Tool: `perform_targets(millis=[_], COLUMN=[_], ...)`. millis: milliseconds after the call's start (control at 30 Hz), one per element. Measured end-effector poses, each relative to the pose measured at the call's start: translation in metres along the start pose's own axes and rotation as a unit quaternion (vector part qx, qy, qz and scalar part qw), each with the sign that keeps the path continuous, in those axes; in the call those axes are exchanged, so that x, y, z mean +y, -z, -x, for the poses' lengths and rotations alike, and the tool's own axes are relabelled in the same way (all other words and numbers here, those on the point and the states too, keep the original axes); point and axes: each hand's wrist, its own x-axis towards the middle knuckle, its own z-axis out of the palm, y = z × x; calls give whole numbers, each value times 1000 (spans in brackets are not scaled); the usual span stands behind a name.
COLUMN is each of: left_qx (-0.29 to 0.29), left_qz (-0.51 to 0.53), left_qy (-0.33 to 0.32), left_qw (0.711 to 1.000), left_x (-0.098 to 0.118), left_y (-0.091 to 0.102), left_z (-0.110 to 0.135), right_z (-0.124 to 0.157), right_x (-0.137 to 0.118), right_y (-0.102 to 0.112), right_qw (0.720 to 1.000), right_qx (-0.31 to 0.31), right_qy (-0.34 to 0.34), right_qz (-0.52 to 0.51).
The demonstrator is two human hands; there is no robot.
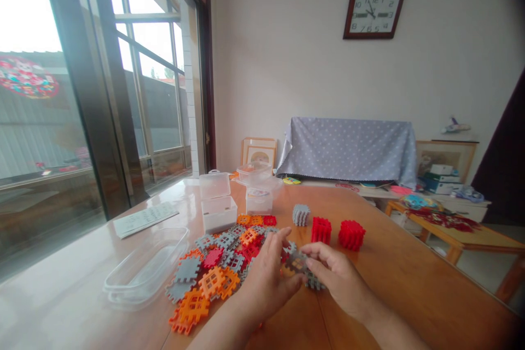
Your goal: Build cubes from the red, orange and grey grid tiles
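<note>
My left hand [268, 270] is over the right edge of a pile of interlocking plastic tiles, its fingers and thumb apart. Beside it my right hand [334, 273] pinches a grey window tile [296, 261] between thumb and fingers; this tile is blurred and partly covered. More grey tiles [315, 283] show beneath the right hand. The pile holds orange window tiles [212, 281], solid grey tiles [188, 270] and red tiles [213, 257]. Beyond my right hand are a grey stack of tiles [301, 215] and two red stacks [321, 229], [351, 235].
Left of the pile is a clear plastic tub [145, 268], with a printed sheet [145, 220] behind it. Past the pile stand an open white box [219, 214] and another translucent box [259, 201]. The wooden table [394, 295] extends to the right, near a low side table [476, 235].
</note>
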Motion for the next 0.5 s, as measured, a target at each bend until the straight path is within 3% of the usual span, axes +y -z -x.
perform_targets(millis=[267, 367, 500], left_qx=[-76, -75, -140], left_qz=[164, 109, -35], left_qy=[105, 131, 98], left_qw=[978, 983, 985], left_x=[6, 7, 8], left_y=[-12, -6, 6], left_z=[-4, -4, 1], right_z=[-1, -2, -2], right_x=[1, 3, 5], right_y=[1, 3, 8], right_qw=[999, 998, 995], right_qx=[29, 59, 100], right_qy=[-16, -12, -12], right_qz=[14, 15, 22])
